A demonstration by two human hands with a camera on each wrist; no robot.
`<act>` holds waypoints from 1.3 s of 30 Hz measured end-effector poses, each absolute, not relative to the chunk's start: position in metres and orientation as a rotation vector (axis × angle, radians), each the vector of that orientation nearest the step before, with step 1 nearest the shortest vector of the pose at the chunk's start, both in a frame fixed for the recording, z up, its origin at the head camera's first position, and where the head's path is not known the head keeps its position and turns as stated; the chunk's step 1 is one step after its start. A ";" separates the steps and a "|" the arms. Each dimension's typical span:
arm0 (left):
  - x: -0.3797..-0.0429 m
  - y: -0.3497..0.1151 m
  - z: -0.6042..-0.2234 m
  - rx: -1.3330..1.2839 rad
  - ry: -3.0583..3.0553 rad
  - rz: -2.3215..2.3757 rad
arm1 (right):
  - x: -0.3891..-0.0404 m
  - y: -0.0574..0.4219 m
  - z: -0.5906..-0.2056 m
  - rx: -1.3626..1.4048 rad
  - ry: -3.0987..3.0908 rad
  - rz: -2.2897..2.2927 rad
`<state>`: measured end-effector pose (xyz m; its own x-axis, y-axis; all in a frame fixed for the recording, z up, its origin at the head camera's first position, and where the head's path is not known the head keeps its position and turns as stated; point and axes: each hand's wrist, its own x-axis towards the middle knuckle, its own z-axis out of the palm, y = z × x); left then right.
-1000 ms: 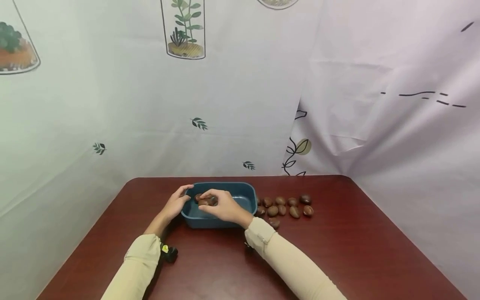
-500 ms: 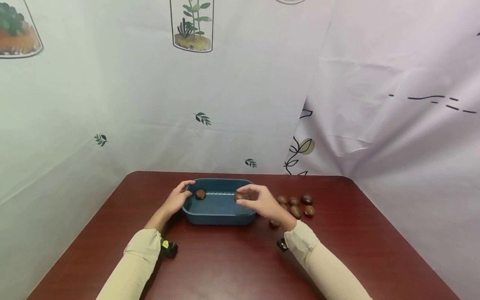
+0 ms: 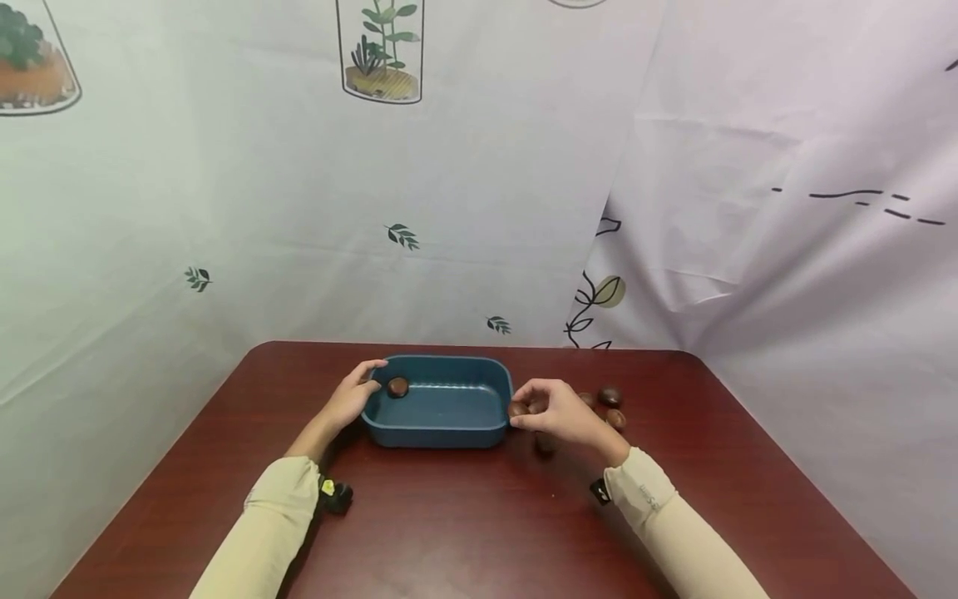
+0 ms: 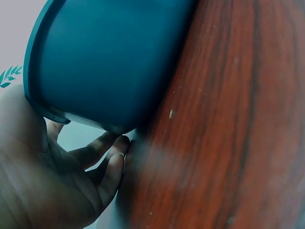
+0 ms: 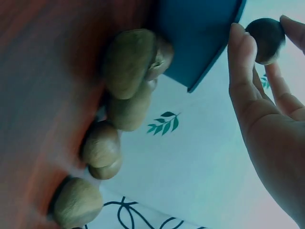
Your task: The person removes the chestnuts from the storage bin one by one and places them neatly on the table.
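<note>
My left hand [image 3: 350, 403] grips the left end of a blue rectangular box [image 3: 437, 438], thumb over the rim. In the left wrist view its fingers [image 4: 112, 174] lie against the outside of the box wall [image 4: 109, 57]. One brown chestnut [image 3: 397, 387] lies inside at the left end. Just past the box's right end, my right hand [image 3: 565, 416] pinches a chestnut [image 5: 267, 40] between thumb and fingertips. Around and partly behind that hand are several chestnuts [image 3: 609, 396] on the table; the hand hides some of them.
The dark red wooden table [image 3: 441, 524] bears everything. A white printed cloth [image 3: 479, 183] hangs right behind its far edge. Each wrist carries a small black camera [image 3: 337, 497]. In the right wrist view, several chestnuts [image 5: 126, 62] sit close to the box's corner.
My right hand has moved rightward from the box's left inside, carrying a chestnut out past the right rim. One chestnut stays in the box. My left hand keeps its hold on the box.
</note>
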<state>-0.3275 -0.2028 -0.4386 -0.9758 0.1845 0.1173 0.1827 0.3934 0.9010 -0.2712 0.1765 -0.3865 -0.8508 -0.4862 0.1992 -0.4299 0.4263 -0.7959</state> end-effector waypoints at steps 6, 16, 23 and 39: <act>-0.328 -0.202 -0.436 0.346 2.615 1.686 | -0.271 0.185 -0.393 -0.792 2.607 -1.402; -0.330 -0.205 -0.438 0.329 2.618 1.687 | -0.274 0.187 -0.400 -0.760 2.678 -1.279; -0.332 -0.205 -0.442 0.304 2.614 1.683 | -0.278 0.182 -0.409 -0.784 2.746 -1.171; -0.333 -0.203 -0.440 0.321 2.618 1.696 | -0.287 0.177 -0.415 -0.809 2.830 -0.987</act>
